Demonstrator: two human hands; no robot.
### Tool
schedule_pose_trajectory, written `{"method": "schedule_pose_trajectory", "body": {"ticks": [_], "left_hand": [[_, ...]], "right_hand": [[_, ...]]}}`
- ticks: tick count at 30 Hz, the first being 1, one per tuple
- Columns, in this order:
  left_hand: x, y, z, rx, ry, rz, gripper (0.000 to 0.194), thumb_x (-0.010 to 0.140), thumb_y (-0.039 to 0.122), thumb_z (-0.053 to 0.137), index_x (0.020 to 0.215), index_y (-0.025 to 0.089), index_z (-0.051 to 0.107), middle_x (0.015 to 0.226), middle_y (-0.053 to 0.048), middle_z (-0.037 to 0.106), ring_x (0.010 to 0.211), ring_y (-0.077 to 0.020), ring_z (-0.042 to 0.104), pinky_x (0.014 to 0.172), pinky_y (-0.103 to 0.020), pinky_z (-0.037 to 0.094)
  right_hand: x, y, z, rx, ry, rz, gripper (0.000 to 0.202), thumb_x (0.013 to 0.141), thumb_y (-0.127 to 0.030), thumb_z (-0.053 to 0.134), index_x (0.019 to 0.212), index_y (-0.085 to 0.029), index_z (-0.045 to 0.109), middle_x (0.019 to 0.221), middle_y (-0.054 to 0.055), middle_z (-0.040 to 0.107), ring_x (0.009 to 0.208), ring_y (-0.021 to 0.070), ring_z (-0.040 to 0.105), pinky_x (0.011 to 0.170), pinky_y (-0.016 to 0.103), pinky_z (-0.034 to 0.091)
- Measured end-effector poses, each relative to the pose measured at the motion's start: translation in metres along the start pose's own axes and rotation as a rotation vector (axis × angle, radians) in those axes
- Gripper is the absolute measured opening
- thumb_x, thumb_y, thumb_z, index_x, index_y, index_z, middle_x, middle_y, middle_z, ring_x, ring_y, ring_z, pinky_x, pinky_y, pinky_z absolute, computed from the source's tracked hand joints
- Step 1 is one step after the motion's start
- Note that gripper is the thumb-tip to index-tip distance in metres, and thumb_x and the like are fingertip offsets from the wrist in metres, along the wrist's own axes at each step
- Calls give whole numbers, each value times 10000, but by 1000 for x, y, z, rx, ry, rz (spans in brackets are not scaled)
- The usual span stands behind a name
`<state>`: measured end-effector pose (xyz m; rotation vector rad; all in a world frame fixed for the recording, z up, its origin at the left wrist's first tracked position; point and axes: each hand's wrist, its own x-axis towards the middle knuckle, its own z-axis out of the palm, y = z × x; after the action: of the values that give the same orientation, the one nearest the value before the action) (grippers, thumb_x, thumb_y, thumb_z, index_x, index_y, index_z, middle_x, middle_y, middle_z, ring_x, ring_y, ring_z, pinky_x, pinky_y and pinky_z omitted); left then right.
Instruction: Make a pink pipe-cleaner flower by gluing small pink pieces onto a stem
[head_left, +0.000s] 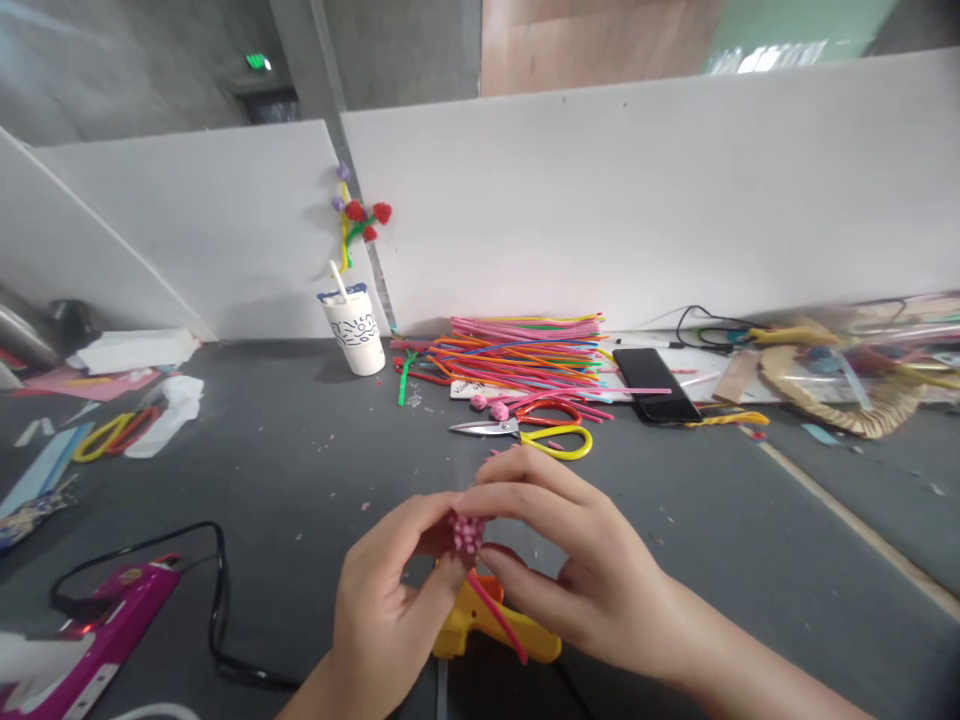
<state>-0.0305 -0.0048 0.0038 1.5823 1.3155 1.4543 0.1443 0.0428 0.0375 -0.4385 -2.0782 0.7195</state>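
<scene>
Between my two hands is a small knobbly pink pipe-cleaner ball (468,533) with a fuzzy pink stem (501,622) slanting down to the right. My left hand (386,585) is closed on the ball's left side, thumb in front. From the right, my right hand (581,545) pinches it, with index finger on top and thumb low at its side. Fingertips partly cover the ball. Beneath the hands lies a yellow glue gun (534,636), partly hidden. Just beyond are scissors (511,428) with one red and one yellow handle, beside small pink balls (499,411).
A pile of coloured pipe cleaners (517,355) lies by the white partition (637,200), near a black phone (656,385). A white cup (358,335) with a straw stands left of it. At left are a magenta device (124,630) and a black cable (221,590).
</scene>
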Motion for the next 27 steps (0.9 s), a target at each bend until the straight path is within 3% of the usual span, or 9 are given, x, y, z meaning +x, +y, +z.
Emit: {"method": "schedule_pose_trajectory", "body": {"ticks": [8,19,27], "left_hand": [[2,6,1,55,11,52,270,714,67,740,848,298,780,736,10,747,643,-160,651,647,-217,504],[5,3,1,130,-28,185,239,772,77,674,916,263,716,768,28,755,644,-128,693,618,-173,533],[3,-2,2,-24,-69,38,174,822,157,664,925,286,718,783,26,725,648,-139,684,606,-204,550]], "right_hand": [[0,2,0,28,-17,4,380,823,6,566,1133,-209,613,978,51,601,879,153,605,771,270,535],[1,4,-1,60,-26,31,329,832,-3,581,1106,-176,633,967,53,612,884,145,591,793,255,512],[0,2,0,79,-32,31,369,791,43,566,1097,-152,633,968,66,612,890,146,587,799,255,504]]}}
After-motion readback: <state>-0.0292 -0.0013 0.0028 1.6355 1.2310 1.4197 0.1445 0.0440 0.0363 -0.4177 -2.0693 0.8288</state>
